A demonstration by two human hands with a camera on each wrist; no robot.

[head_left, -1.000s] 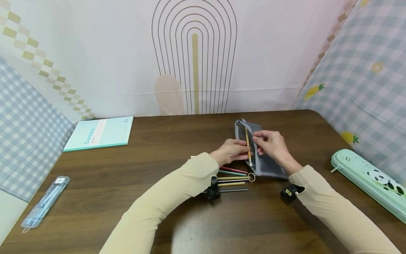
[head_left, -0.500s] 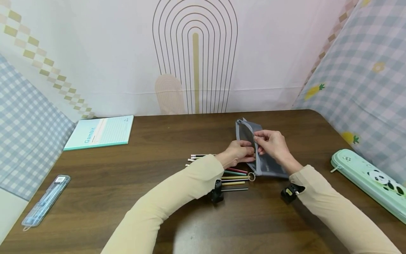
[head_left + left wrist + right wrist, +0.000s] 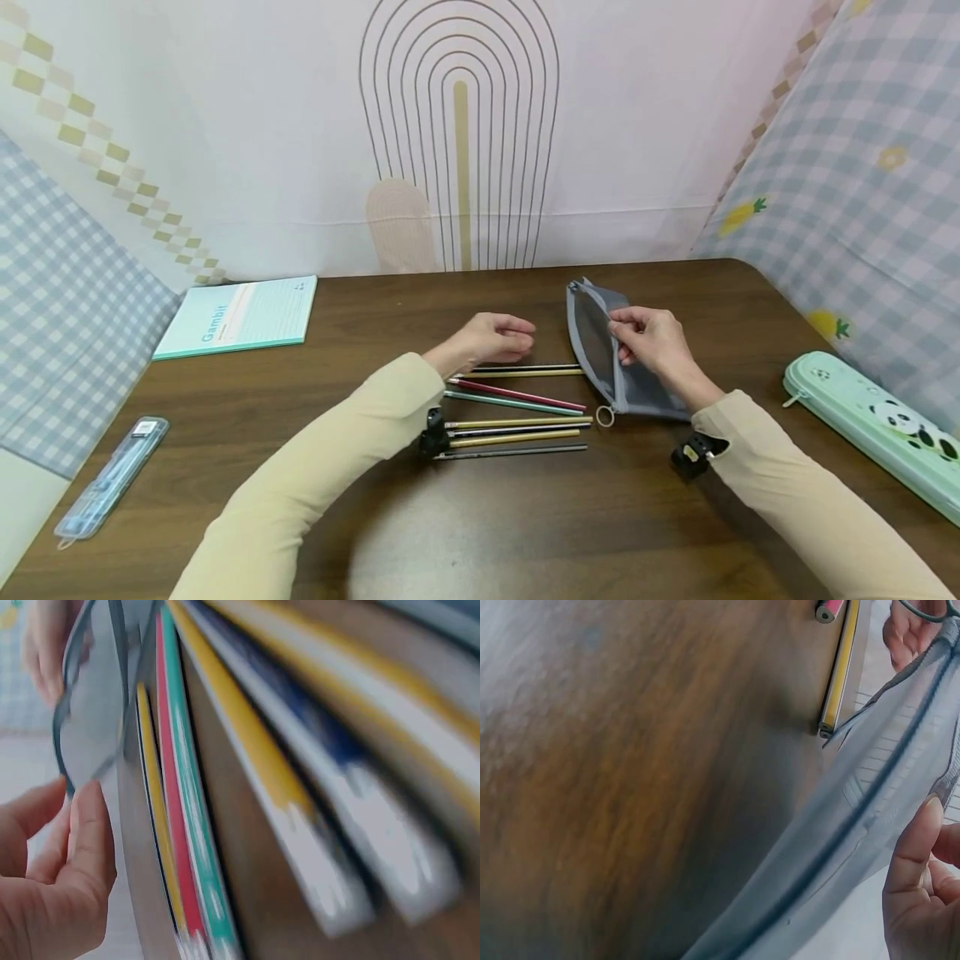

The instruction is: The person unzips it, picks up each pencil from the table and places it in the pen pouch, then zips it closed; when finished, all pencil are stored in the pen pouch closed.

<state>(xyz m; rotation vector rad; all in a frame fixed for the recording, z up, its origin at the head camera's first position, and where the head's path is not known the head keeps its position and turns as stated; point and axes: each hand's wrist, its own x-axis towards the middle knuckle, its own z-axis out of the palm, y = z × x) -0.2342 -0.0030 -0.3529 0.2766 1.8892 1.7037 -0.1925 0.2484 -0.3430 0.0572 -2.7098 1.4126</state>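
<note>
A grey mesh zip pouch [image 3: 596, 333] with a ring at its near end gapes at the right of centre. My right hand [image 3: 651, 342] pinches the edge of its opening between thumb and fingers; the right wrist view shows that hand [image 3: 926, 881] on the zip edge. Over the pencils' left ends, apart from the pouch, hovers my left hand [image 3: 495, 337], its fingers loosely bent around nothing. Below it lie several pencils, among them a red pencil [image 3: 525, 394], a green pencil [image 3: 517, 402] and a grey pencil [image 3: 517, 452]. The left wrist view shows the green pencil [image 3: 180, 727] close up.
A notebook [image 3: 258, 312] lies at the back left of the brown table [image 3: 420, 533]. A clear blue plastic case [image 3: 112, 479] is at the left edge. On the right lies a mint panda pencil case [image 3: 877, 425].
My left hand put a yellow pencil into the pouch, which is now out of sight, then drew out and moved left. The right hand keeps its pinch on the pouch, shifted slightly right.
</note>
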